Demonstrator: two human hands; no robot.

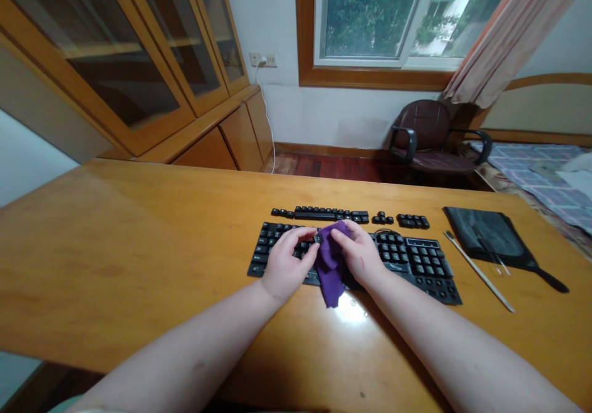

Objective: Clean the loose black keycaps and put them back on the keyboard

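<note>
Between the thumb and fingers of my left hand [287,260] is a small black keycap [318,238]. My right hand [358,249] is closed on a purple cloth [330,265], whose lower end hangs down over the keyboard's front edge. The cloth lies against the keycap. Under both hands rests a black keyboard [419,265], its middle partly hidden by the hands and cloth. Behind it, loose black keycaps [330,214] are laid out in a row, with small groups toward the right.
Right of the keyboard lie a thin white-handled brush [481,271] and a black pouch [490,234] with a wire tool on it. All are on a wooden table [139,246]. Beyond it are a cabinet [203,111], a chair [425,132] and a bed [546,172].
</note>
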